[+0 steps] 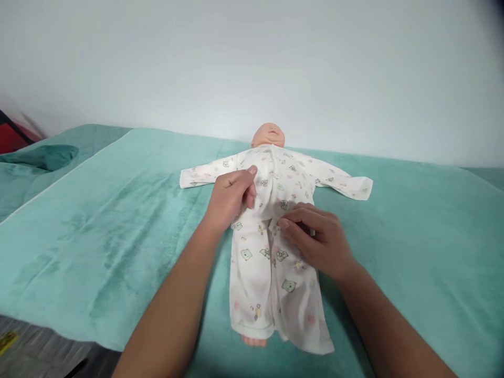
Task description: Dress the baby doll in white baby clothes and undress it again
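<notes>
A baby doll [268, 135] lies on its back, dressed in a white baby shirt [289, 170] with small printed bears and matching trousers [252, 273]. Both sleeves are spread out to the sides, and the toes of one foot show below a trouser leg. My left hand [235, 197] is over the left side of the shirt, its fingers loosely bent and the thumb apart from them; I see nothing in it. At the waist, my right hand [317, 233] has thumb and forefinger pinched together at the shirt's lower edge. The other fingers curl behind and are partly hidden.
A turquoise plush blanket [129, 236] covers the table beneath the doll. Behind it rises a pale wall [252, 63]. At the far left are a folded piece of green cloth [51, 156] and a red object [11, 139]. Grey floor shows at lower left.
</notes>
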Action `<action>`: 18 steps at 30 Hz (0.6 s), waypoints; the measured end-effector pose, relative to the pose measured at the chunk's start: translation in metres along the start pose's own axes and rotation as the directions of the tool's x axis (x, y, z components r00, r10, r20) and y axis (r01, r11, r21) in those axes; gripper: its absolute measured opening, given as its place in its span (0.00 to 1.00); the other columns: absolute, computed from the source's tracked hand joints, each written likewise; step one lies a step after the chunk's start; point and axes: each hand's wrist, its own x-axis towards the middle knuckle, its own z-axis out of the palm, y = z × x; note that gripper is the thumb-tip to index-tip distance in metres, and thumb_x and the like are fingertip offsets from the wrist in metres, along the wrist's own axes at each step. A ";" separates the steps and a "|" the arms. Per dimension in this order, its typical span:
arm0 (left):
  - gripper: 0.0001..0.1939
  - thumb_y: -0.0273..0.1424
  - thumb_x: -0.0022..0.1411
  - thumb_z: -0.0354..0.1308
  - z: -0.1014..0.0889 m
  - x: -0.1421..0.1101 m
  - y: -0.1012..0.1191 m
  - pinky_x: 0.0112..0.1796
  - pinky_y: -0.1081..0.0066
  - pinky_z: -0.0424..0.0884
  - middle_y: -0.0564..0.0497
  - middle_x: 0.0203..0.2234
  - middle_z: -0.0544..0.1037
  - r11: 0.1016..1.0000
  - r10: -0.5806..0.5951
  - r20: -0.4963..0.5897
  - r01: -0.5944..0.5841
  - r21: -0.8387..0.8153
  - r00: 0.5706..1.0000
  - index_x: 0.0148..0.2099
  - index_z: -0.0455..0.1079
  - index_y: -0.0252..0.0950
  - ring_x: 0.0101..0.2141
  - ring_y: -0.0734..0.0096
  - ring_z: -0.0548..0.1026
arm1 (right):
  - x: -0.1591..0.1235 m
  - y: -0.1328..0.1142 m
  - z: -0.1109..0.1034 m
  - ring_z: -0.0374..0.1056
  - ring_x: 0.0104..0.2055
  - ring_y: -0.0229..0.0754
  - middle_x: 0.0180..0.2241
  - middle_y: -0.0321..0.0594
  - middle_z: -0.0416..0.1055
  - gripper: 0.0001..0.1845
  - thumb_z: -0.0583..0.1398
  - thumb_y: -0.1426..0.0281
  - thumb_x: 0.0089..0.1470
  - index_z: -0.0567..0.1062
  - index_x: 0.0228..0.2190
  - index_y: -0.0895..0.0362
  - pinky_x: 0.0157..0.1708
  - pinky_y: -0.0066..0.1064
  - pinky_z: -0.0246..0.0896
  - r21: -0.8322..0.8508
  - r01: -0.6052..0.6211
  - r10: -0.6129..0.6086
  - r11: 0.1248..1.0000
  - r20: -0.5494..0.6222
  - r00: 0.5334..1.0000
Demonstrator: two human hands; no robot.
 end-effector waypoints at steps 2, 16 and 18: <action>0.25 0.44 0.64 0.52 0.000 0.001 -0.008 0.19 0.73 0.56 0.55 0.10 0.64 0.999 0.037 -0.082 -0.035 0.020 0.996 0.18 0.63 0.38 0.14 0.79 0.59 | -0.004 -0.008 0.000 0.63 0.28 0.38 0.25 0.35 0.70 0.10 0.57 0.68 0.62 0.73 0.28 0.54 0.32 0.33 0.58 0.026 0.033 -0.036 0.999 0.104 0.994; 0.23 0.42 0.65 0.51 -0.024 -0.087 -0.043 0.24 0.74 0.57 0.58 0.12 0.61 0.988 -0.012 -0.204 0.043 0.148 0.979 0.21 0.64 0.36 0.19 0.76 0.61 | -0.090 -0.096 0.037 0.65 0.36 0.45 0.30 0.36 0.71 0.10 0.64 0.66 0.57 0.68 0.30 0.54 0.41 0.40 0.53 -0.482 0.034 0.142 0.875 0.324 0.935; 0.24 0.42 0.66 0.50 -0.027 -0.106 -0.046 0.25 0.73 0.57 0.58 0.13 0.61 0.974 0.015 -0.160 0.022 0.227 0.987 0.20 0.64 0.36 0.20 0.76 0.62 | -0.097 -0.099 0.046 0.63 0.33 0.44 0.27 0.35 0.69 0.12 0.62 0.66 0.59 0.66 0.27 0.54 0.40 0.38 0.53 -0.483 0.012 0.120 0.876 0.240 0.963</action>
